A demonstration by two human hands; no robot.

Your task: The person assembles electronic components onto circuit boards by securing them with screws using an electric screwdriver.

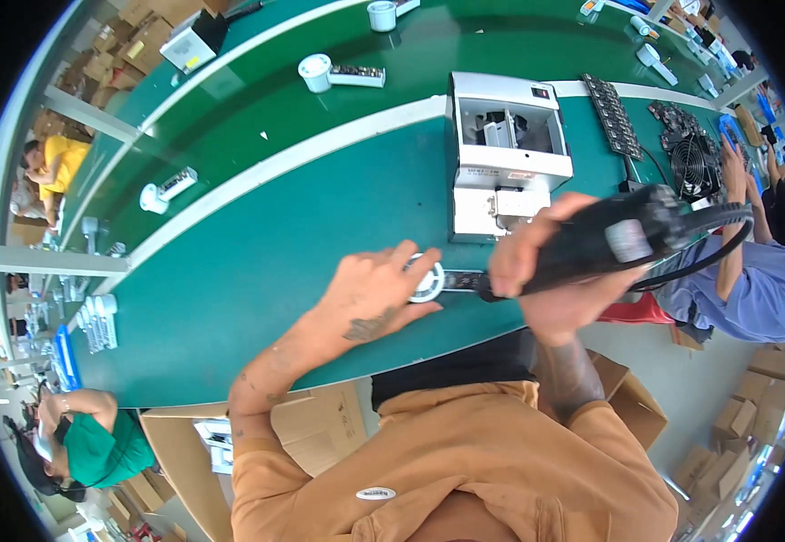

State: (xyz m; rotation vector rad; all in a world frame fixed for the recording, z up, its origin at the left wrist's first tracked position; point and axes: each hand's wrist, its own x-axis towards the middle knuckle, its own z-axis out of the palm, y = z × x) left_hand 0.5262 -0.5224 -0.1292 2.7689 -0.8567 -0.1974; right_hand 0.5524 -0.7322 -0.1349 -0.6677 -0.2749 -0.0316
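Black power tool (595, 242) at the handle of a white round-headed piece (437, 291)

In the head view, the piece lies near the front edge of the counter (221, 298). The left hand (367, 291) pinches its ring-shaped head between fingers and thumb; the right hand (568, 307) is wrapped around the tool, whose nose is at the handle's right end. Blur hides whether they touch.

The work on this piece looks under way: it is positioned and steadied, but its dark inner parts remain exposed. How many fixings are done or left cannot be told. Other handled pieces (315, 74) on the darker strip past the counter's far edge also seem unfinished, two showing dark insides.

Toward that far edge, a white machine (511, 163) has an open compartment with dark parts and a pale block. Below the counter's front edge, at left, an open cardboard box (171, 461) holds white items (218, 444); the contents of the right-hand box (634, 402) cannot be made out.
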